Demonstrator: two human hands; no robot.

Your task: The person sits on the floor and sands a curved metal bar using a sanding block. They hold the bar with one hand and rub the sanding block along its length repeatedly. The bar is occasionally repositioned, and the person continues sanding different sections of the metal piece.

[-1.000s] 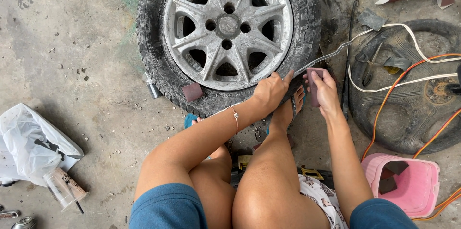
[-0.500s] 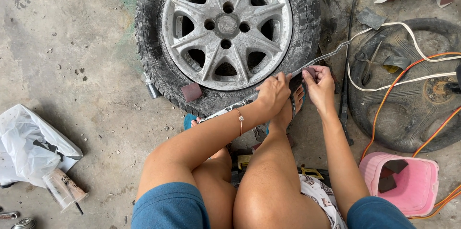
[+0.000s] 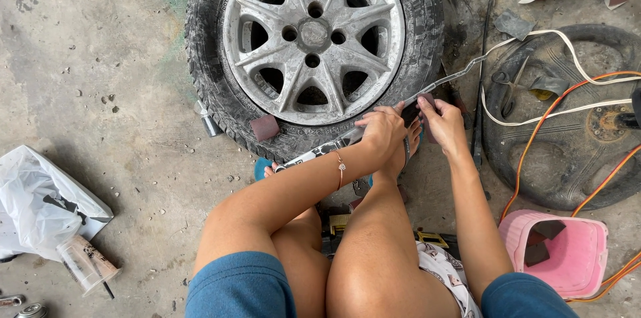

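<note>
- Left hand [image 3: 382,132] closed around a long metal tool [image 3: 374,121], fingers curled over its shaft at the lower right edge of the tyre [image 3: 220,101].
- Right hand [image 3: 444,128] pinching a small dark patch [image 3: 427,112], just beside the left.
- Tool slanting from lower left to upper right across the concrete floor [image 3: 100,58].
- Silver alloy wheel [image 3: 312,34] lying flat.
- Pink stool [image 3: 554,254] near the floor's lower right corner.
- Flat black tyre [image 3: 567,151] with cables at the right edge.
</note>
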